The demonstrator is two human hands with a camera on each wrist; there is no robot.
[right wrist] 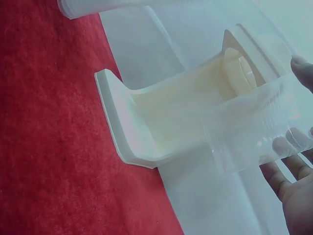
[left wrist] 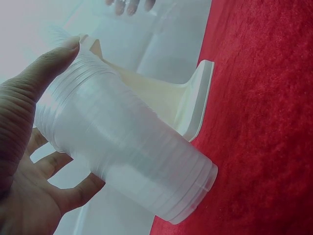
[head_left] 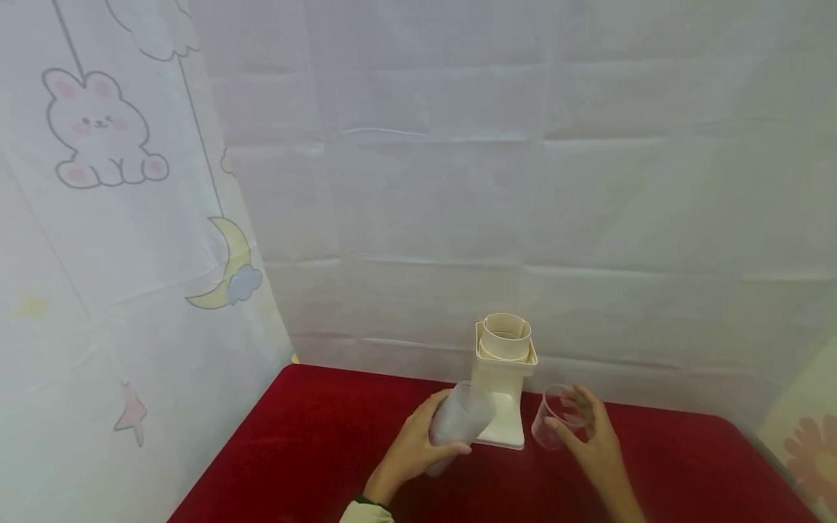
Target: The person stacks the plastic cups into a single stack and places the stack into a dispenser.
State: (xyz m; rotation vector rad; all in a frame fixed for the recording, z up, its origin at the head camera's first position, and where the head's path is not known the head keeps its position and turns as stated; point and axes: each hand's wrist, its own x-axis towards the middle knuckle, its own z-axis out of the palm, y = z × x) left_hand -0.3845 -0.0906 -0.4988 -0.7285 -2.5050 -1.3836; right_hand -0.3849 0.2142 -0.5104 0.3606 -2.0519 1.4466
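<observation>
My left hand (head_left: 413,444) grips a tilted stack of nested clear plastic cups (left wrist: 122,132), thumb on one side and fingers on the other. A single clear plastic cup (right wrist: 244,132) is held between the thumb and fingers of my right hand (head_left: 598,439), its mouth toward the palm. Between the hands, and a little behind them, stands a cream-coloured plastic stand (head_left: 500,381) with a round open tube (head_left: 506,338) at its top and a flat foot below. In the head view the stack overlaps part of the stand's lower front.
A red velvety cloth (head_left: 314,436) covers the table. Close behind its far edge hangs a creased pale sheet (head_left: 425,218). Another sheet at the left carries a printed rabbit (head_left: 98,138) and a moon (head_left: 225,269).
</observation>
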